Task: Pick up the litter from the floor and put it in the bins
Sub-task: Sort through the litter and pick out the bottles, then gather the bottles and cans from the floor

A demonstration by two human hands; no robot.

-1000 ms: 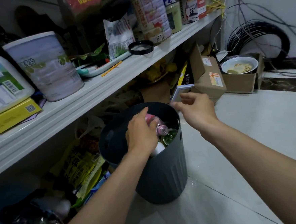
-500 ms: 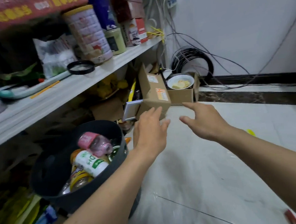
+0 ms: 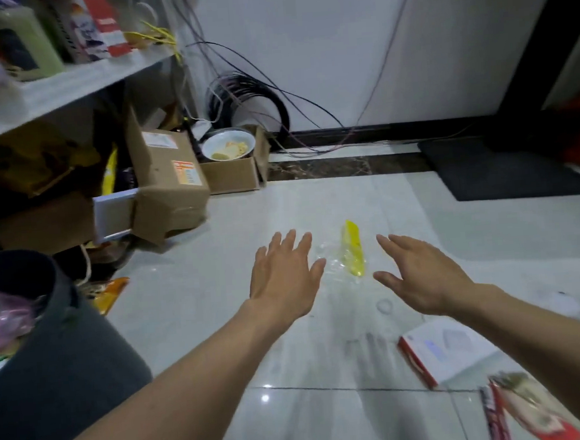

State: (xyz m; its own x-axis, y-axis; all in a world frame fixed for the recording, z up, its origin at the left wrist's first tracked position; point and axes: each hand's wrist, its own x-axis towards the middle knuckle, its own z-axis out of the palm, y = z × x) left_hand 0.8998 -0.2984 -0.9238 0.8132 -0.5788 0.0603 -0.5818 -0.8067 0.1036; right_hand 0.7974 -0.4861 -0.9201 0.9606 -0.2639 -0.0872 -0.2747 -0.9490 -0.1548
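Above pale floor tiles [image 3: 330, 423], both hands, left hand [image 3: 283, 282] and right hand [image 3: 423, 275], spread empty.

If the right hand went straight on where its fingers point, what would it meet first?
Probably the yellow-and-clear wrapper on the floor: the open right hand points forward-left at its far end. The hand's height is unclear, so it might pass just above it.

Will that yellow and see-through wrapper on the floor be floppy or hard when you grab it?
Probably floppy: the wrapper looks like thin, crumpled clear film with a yellow strip. Likely very light, being so thin. It may slide on the glossy floor instead of rolling.
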